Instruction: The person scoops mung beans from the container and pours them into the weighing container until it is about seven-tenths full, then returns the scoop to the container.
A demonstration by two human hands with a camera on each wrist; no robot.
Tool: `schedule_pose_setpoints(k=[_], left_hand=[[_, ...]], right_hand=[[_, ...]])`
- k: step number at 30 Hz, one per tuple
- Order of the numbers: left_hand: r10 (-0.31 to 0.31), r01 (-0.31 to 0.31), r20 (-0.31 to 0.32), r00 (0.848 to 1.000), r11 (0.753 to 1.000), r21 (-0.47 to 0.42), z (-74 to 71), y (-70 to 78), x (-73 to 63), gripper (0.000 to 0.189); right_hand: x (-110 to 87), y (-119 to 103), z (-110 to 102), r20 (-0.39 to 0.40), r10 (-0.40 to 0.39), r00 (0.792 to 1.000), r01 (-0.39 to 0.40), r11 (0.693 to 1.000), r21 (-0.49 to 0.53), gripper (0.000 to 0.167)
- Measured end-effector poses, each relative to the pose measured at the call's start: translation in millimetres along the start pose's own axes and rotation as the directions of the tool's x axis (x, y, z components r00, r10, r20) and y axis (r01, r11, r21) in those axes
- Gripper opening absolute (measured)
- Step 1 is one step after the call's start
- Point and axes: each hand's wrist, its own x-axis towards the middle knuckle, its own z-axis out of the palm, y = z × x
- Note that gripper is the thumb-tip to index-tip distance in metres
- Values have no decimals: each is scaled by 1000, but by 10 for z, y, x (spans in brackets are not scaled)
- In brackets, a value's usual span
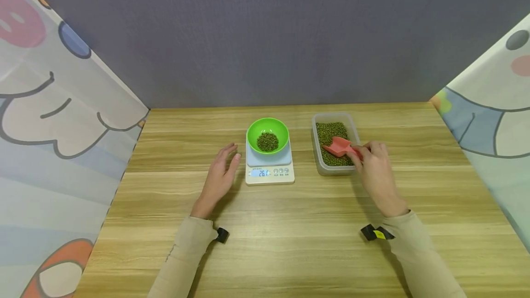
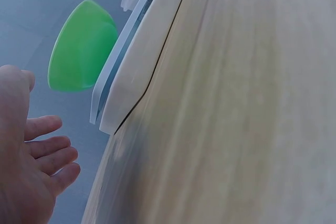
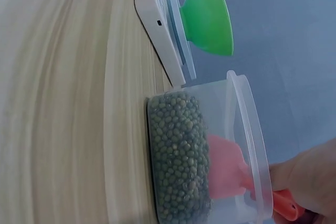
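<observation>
My right hand grips the handle of a red scoop, whose blade dips into the mung beans inside a clear plastic container. Seen from the right wrist, the scoop shows through the container wall, against the top of the beans. A green bowl with a small heap of beans stands on a white kitchen scale that reads about 26.1. Beside the scale's left edge my left hand holds nothing, its fingers extended; the left wrist view shows it apart from the bowl.
Everything stands on a wood-grain table. A grey wall panel rises behind its far edge. Cartoon-printed sheets flank both sides. The container stands right of the scale with a narrow gap between them.
</observation>
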Motion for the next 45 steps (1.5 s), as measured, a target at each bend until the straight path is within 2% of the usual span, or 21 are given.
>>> schedule_pose_setpoints(k=[11, 25, 35, 45], left_hand=[[-4, 4, -1, 1000, 1000, 1, 5, -13, -4, 52], [-18, 18, 4, 1000, 1000, 2, 18, -10, -9, 53], [-17, 17, 6, 1000, 1000, 12, 21, -6, 0, 53], [-17, 17, 13, 1000, 1000, 18, 15, -1, -4, 53]], right_hand=[[66, -75, 38, 71, 73, 995, -72, 997, -13, 22], [154, -83, 80, 164, 86, 983, -81, 996, -36, 22], [191, -62, 124, 147, 108, 983, -105, 994, -25, 21], [140, -7, 179, 62, 102, 993, -104, 994, 32, 20]])
